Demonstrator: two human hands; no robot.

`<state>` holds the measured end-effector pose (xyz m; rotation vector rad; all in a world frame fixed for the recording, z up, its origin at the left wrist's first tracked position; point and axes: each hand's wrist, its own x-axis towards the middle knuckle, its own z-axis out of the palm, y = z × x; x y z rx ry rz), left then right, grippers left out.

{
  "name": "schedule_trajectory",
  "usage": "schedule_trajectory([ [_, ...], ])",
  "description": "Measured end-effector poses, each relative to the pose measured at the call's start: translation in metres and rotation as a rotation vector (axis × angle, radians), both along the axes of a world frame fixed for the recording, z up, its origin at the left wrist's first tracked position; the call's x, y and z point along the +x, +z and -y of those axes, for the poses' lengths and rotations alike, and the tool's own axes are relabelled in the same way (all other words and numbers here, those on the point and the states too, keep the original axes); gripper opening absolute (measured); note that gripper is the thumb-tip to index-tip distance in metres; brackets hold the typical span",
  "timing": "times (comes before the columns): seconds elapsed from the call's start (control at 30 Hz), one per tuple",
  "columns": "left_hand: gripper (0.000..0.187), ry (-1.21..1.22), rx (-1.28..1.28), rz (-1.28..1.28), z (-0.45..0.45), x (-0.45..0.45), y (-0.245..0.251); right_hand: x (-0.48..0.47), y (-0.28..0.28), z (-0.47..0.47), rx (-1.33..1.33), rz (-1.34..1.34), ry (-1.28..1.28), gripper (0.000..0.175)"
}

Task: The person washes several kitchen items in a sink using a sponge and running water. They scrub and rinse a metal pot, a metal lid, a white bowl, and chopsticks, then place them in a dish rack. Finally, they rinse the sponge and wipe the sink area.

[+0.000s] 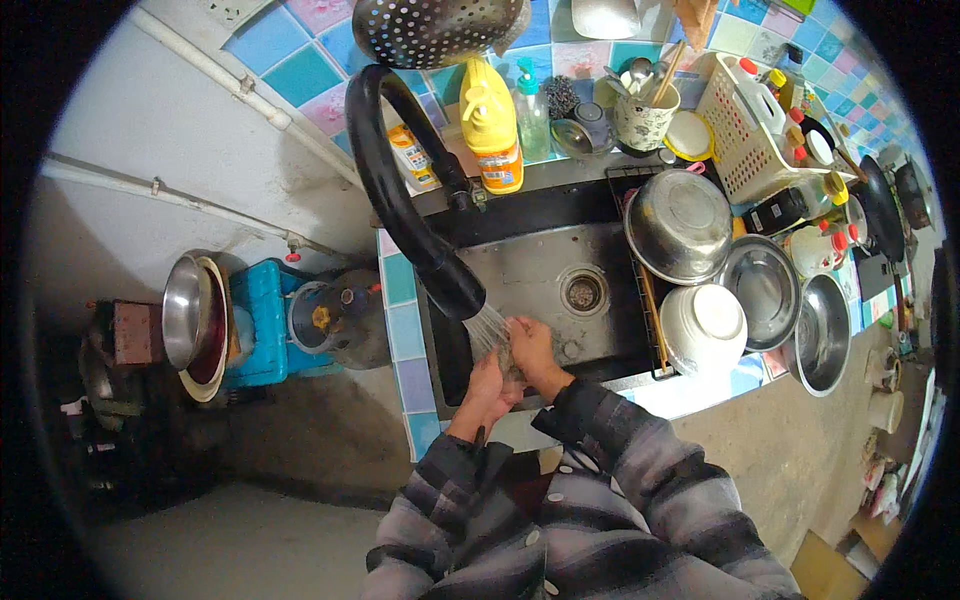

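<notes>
Water sprays from the black gooseneck faucet (450,289) onto both hands over the near left part of the metal sink (517,259). My left hand (489,390) is below the spray, palm turned inward. Beside it, my right hand (532,351) has its fingers bent toward the stream. The hands are close together at the wrists' side. A greyish patch shows between them; whether it is a held object or only splashing water is unclear. The round drain strainer (584,292) lies to the right of the hands.
A black drying rack (646,330) spans the sink's right side, beside an upturned metal basin (679,225) and white bowl (705,330). Behind the sink stand a yellow detergent jug (491,120) and a clear pump bottle (532,120). A gas cylinder (360,322) is at left.
</notes>
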<state>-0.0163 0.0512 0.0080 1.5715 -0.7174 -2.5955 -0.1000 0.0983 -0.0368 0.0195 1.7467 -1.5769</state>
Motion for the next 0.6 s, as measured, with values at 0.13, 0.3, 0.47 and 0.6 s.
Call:
schedule_trajectory([
  [0.13, 0.035, -0.158, 0.111, -0.225, 0.01, 0.017, -0.001, -0.028, -0.009, 0.001, 0.105, -0.031, 0.309, 0.021],
  [0.3, 0.034, -0.24, 0.091, -0.189, 0.02, 0.034, 0.015, -0.072, -0.019, -0.002, -0.361, 0.837, -0.266, 0.028],
  [0.47, 0.032, -0.106, 0.029, -0.242, 0.027, 0.03, 0.006, -0.063, 0.015, -0.006, -0.457, 0.591, -0.141, 0.036],
  [0.6, 0.025, 0.026, -0.075, -0.192, 0.037, 0.027, -0.016, -0.01, 0.038, -0.016, -0.279, -0.065, 0.307, 0.034],
])
